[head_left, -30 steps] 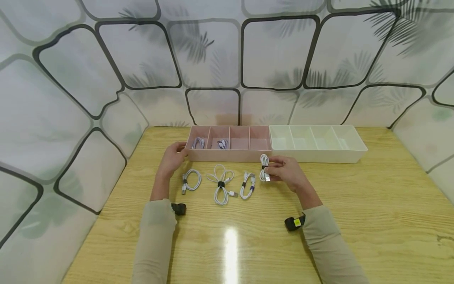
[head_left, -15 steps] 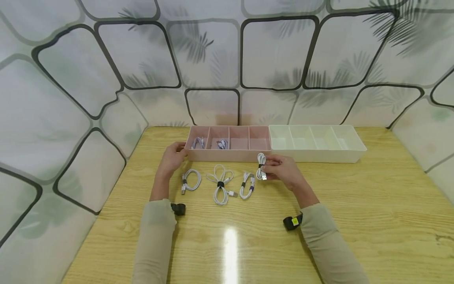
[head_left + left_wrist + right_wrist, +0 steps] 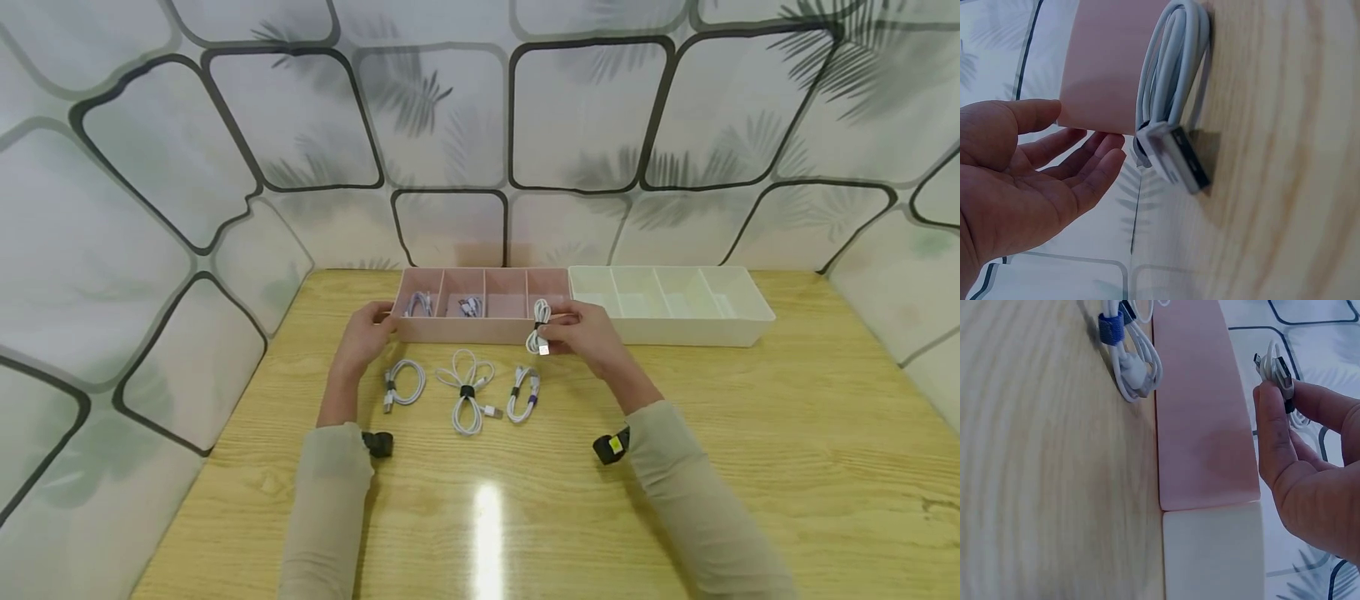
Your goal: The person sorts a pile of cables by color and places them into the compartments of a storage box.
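My right hand (image 3: 585, 333) pinches a bundled white USB cable (image 3: 537, 329) between thumb and fingers, in front of the right end of the pink divided box (image 3: 480, 331). In the right wrist view the cable (image 3: 1277, 372) is held up above the box's front wall. At the box's left end my left hand (image 3: 365, 337) touches its corner with thumb and fingertips, the fingers fairly straight. Two bundled cables lie inside the box: one cable (image 3: 420, 304) in the leftmost compartment, another cable (image 3: 471, 307) in the second.
A cream divided box (image 3: 682, 332) adjoins the pink one on the right. On the wooden table (image 3: 750, 467), in front of the pink box, lie a coiled cable (image 3: 407, 383), a looped cable (image 3: 467, 390) and a short bundled cable (image 3: 522, 394). A patterned backdrop (image 3: 450, 117) stands behind.
My right hand has moved left and up with the USB cable, from beside the boxes' junction to over the pink box's front right edge. The left hand has stayed put.
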Motion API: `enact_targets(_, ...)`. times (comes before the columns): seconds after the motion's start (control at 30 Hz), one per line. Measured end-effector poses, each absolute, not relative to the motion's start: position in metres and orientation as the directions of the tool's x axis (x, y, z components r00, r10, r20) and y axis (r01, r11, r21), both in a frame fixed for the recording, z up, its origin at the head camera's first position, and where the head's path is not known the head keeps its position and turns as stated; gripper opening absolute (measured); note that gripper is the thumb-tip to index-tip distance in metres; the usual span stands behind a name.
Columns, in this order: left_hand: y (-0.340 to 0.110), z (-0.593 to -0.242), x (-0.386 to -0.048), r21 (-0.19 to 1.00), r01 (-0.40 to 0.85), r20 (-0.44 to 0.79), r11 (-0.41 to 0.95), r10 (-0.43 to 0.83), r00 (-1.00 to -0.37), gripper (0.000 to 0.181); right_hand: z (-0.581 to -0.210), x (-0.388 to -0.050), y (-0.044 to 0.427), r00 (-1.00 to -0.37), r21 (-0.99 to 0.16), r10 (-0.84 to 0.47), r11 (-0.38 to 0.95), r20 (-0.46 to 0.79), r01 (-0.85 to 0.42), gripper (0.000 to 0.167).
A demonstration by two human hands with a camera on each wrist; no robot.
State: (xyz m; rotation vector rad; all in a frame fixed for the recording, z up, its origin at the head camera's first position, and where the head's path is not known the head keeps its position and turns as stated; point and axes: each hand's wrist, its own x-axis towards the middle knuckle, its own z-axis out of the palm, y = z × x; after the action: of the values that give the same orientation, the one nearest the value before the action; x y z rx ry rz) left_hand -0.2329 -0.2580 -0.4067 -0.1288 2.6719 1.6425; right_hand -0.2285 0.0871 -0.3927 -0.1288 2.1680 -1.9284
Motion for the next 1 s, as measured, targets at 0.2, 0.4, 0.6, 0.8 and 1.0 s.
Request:
enact_targets(0.2, -0.258, -0.407, -0.234, 0.883, -0.076, -0.047, 0.464, -0.072, -0.996, 0.042, -0.384, -0.24, 0.081, -0.972, -0.978, -0.187, 0.176, -0.142, 0.109, 0.049)
enact_targets(0.4, -0.258, -0.408, -0.234, 0.885, -0.073, -0.046, 0.46, -0.07, -0.997, 0.043, -0.382, -0.252, 0.078, -0.975, -0.971, -0.152, 0.201, -0.16, 0.128, 0.049)
enact_targets(0.6, -0.258, -0.407, -0.236, 0.895, -0.068, -0.04, 0.441, -0.073, -0.997, 0.043, -0.38, -0.265, 0.071, -0.973, -0.975, -0.126, 0.139, -0.192, 0.174, 0.044)
enact_targets(0.8, -0.259, -0.408, -0.236, 0.898, -0.079, -0.051, 0.432, -0.077, -0.996, 0.042, -0.377, -0.273, 0.067, -0.972, -0.969, -0.111, 0.159, -0.208, 0.189, 0.047)
enact_targets(1.0, -0.259, -0.409, -0.236, 0.893, -0.082, -0.052, 0.443, -0.079, -0.996, 0.043, -0.378, -0.279, 0.065, -0.972, -0.969, -0.103, 0.153, -0.21, 0.194, 0.047)
